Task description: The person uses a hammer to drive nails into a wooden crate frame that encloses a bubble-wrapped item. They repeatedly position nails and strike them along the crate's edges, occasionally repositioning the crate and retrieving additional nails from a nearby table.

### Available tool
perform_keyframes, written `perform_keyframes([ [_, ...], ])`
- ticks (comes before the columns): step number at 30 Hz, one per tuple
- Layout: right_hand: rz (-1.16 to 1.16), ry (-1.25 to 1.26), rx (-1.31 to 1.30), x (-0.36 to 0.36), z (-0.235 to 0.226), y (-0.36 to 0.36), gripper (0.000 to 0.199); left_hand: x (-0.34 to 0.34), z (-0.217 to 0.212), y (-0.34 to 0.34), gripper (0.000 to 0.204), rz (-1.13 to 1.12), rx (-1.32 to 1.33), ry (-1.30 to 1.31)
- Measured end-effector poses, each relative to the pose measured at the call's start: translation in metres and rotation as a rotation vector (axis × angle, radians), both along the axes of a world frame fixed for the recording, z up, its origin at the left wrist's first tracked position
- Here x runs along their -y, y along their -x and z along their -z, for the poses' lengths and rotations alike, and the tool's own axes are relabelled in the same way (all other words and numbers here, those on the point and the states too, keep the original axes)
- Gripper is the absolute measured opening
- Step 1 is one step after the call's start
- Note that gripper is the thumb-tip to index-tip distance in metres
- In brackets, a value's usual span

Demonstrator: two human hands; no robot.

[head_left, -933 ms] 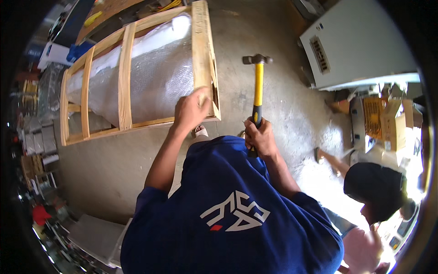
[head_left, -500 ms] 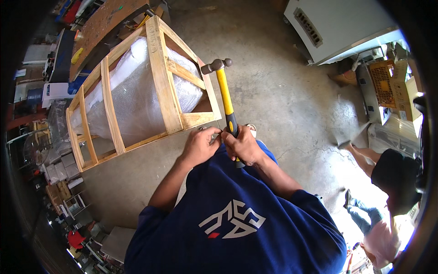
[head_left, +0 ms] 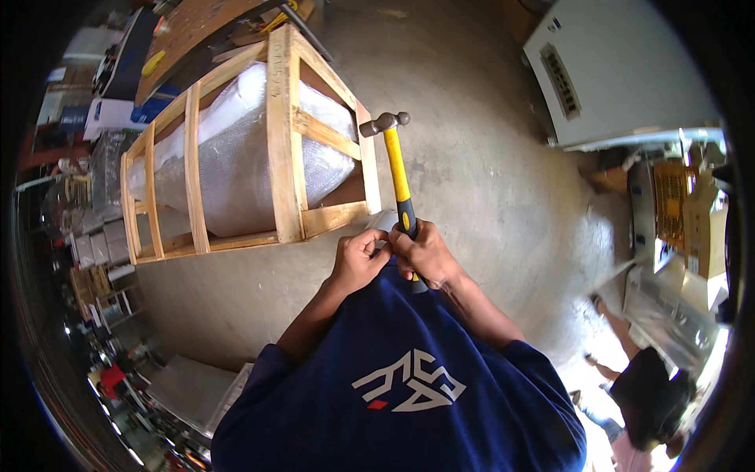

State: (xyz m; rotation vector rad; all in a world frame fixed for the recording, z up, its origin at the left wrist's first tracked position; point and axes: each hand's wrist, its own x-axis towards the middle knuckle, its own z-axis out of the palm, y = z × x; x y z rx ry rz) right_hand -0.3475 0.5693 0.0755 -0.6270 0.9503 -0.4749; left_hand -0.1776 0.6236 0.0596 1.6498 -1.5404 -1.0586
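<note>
Cloth of a dark blue shirt (head_left: 401, 338) lies nearest, and just beyond it the two hands come together. The left hand (head_left: 358, 263) has thumb and fingers pinched close; whether anything small sits between them, I cannot tell. Beside it, the right hand (head_left: 431, 256) is wrapped snugly round the dark grip of a hammer (head_left: 398, 177), its butt showing below (holding lower would probably give more swing, higher more control). The yellow shaft points away from the body, its head near the end of a wooden crate (head_left: 285, 141). Good handling likely means the left fingers well clear of the head's path, and the steel angled away from the bubble-wrapped bundle (head_left: 232, 169) inside, which looks easy to tear. Farther off, across the concrete floor (head_left: 487, 141), are a co-worker (head_left: 653, 397) and a pale cabinet (head_left: 637, 71), so a glance that way seems wise.
</note>
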Motion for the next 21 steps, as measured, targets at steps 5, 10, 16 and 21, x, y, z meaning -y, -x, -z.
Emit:
perform_keyframes([
  [5, -0.081, 0.064, -0.013, 0.064, -0.013, -0.027, 0.012, 0.047, -0.001, -0.015, 0.006, -0.161, -0.058, 0.136],
  [10, -0.106, 0.109, -0.114, 0.123, -0.014, -0.037, 0.017, 0.112, 0.023, -0.069, 0.015, -0.699, 0.043, 0.322],
  [16, -0.222, 0.149, -0.256, 0.181, 0.006, -0.017, 0.024, 0.164, 0.066, -0.129, 0.016, -1.032, 0.068, 0.306],
  [21, -0.231, 0.073, -0.272, 0.210, 0.023, -0.005, 0.019, 0.174, 0.075, -0.141, 0.017, -1.010, 0.103, 0.338],
])
